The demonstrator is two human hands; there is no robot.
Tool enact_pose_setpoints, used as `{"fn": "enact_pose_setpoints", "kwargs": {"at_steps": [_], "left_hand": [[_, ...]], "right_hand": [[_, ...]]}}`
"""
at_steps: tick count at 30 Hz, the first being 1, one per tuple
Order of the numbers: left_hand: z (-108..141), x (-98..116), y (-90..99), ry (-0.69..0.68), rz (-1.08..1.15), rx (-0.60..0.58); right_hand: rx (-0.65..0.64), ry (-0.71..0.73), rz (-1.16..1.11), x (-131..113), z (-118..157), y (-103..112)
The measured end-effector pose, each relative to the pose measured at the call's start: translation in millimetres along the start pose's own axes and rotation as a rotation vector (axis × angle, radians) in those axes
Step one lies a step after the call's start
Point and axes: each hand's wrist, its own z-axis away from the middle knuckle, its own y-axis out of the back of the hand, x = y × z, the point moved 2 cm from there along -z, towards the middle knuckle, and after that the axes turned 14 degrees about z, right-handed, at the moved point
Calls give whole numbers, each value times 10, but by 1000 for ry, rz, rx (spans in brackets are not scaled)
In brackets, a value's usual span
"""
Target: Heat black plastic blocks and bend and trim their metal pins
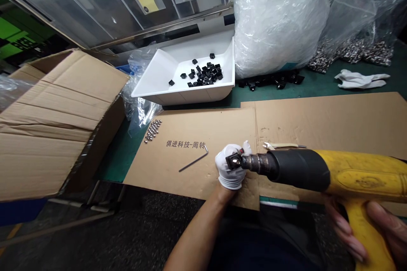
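Observation:
My left hand (229, 172), in a white glove, is closed around a small black block (233, 161) with a shiny metal piece in its face. A yellow heat gun (359, 173) is gripped by its handle in my bare right hand (345, 228), partly cut off at the frame edge. The gun's stepped metal nozzle (258, 163) points left and, from this view, meets or overlaps the block's edge. To the left of the glove, an L-shaped hex key (193, 164) lies on the cardboard sheet (178, 123).
Small metal fittings (153, 130) stand in rows at the cardboard's left end. Behind is a white bin (187, 93) of black blocks, beside a large plastic bag (280, 17). A pale-handled tool (284, 145), white gloves (361, 79) and an open carton (60, 123) surround the work spot.

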Motion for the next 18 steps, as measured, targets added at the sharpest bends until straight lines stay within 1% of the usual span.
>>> {"fn": "enact_pose_setpoints", "kwargs": {"at_steps": [3, 7, 9, 12, 13, 15, 18], "left_hand": [[9, -17, 2, -1, -3, -6], [17, -41, 8, -7, -5, -12], [18, -46, 10, -16, -6, -11], [19, -47, 4, -28, -9, -4], [20, -46, 1, -31, -10, -2], [22, -46, -5, -35, -12, 0], [22, -43, -10, -39, -11, 0]], "right_hand": [[-20, -16, 1, -6, -7, -30], [-42, 16, -6, -105, -2, -172], [-81, 15, -11, -136, -3, -219], [-138, 7, -19, -98, -19, -187], [-133, -2, -28, -67, -27, -157], [-81, -32, -54, -6, -39, -99], [-62, -63, -71, 24, -35, -113]]}}
